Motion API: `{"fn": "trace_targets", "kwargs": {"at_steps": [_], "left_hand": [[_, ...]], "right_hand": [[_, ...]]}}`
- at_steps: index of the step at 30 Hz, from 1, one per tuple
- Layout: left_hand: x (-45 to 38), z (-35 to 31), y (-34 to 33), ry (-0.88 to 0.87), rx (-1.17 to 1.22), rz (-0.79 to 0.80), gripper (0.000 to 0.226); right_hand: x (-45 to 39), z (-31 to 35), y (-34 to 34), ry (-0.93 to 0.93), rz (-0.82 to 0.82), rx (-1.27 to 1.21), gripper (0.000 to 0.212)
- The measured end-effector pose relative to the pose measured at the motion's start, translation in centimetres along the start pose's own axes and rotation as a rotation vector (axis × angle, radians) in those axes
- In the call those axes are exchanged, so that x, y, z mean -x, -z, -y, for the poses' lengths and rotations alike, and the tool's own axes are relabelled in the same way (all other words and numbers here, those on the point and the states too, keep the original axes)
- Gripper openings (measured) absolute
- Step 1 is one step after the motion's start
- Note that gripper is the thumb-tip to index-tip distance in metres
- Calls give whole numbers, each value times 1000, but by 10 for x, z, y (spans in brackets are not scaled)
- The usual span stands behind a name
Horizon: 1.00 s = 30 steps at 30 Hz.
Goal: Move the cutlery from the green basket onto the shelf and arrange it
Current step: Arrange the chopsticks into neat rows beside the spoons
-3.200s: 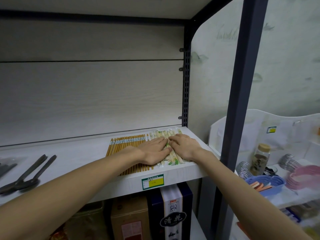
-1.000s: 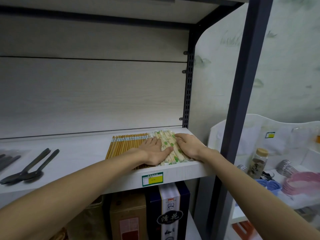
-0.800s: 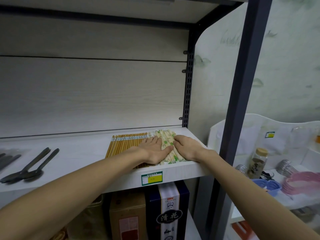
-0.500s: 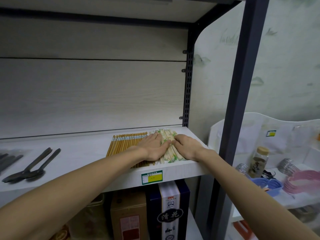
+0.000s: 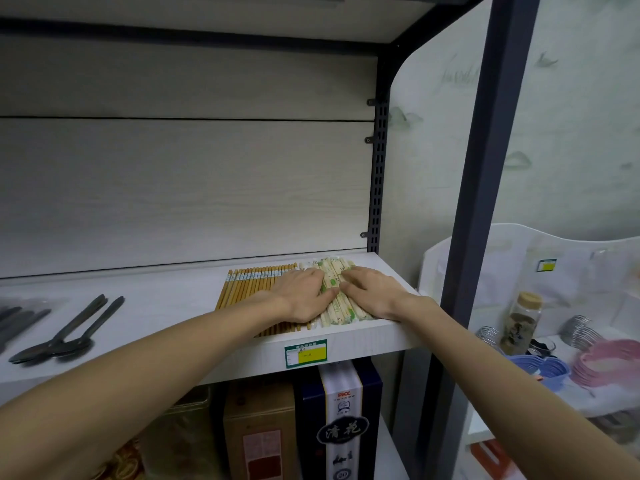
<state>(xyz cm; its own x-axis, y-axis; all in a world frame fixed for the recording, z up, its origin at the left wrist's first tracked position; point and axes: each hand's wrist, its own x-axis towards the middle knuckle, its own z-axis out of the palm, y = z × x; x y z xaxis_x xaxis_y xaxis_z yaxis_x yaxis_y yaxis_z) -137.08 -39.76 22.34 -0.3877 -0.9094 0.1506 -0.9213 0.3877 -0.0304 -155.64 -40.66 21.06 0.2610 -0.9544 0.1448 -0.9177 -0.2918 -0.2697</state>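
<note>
On the white shelf (image 5: 166, 299) lies a flat row of brown wooden chopsticks (image 5: 242, 285), and right of it a row of paper-wrapped chopsticks (image 5: 334, 303) with green print. My left hand (image 5: 301, 296) lies flat, palm down, over the seam between the two rows. My right hand (image 5: 370, 292) presses flat on the right side of the wrapped chopsticks, its fingertips almost meeting the left hand's. The hands cover the middle of both rows. Two dark spoons (image 5: 65, 334) rest at the shelf's left. No green basket is in view.
A dark metal post (image 5: 485, 202) stands just right of the shelf end. Boxes (image 5: 343, 420) fill the level below. Beyond the post, a white rack holds a glass jar (image 5: 521, 322), blue baskets (image 5: 540, 368) and pink baskets (image 5: 609, 362). More dark cutlery (image 5: 17, 317) lies far left.
Both hands have slid slightly toward the back of the shelf over the wrapped chopsticks, staying flat and close together. The chopstick rows look about the same.
</note>
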Motion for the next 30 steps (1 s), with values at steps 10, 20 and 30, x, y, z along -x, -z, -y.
{"fn": "trace_targets", "kwargs": {"at_steps": [10, 20, 30], "left_hand": [[1, -2, -1, 16, 110, 10, 44], [-2, -5, 1, -2, 78, 195, 69], [-5, -2, -6, -6, 54, 255, 70]], "right_hand": [[2, 3, -1, 36, 17, 28, 50], [-2, 2, 1, 36, 7, 35, 47], [-3, 12, -3, 43, 11, -22, 45]]}}
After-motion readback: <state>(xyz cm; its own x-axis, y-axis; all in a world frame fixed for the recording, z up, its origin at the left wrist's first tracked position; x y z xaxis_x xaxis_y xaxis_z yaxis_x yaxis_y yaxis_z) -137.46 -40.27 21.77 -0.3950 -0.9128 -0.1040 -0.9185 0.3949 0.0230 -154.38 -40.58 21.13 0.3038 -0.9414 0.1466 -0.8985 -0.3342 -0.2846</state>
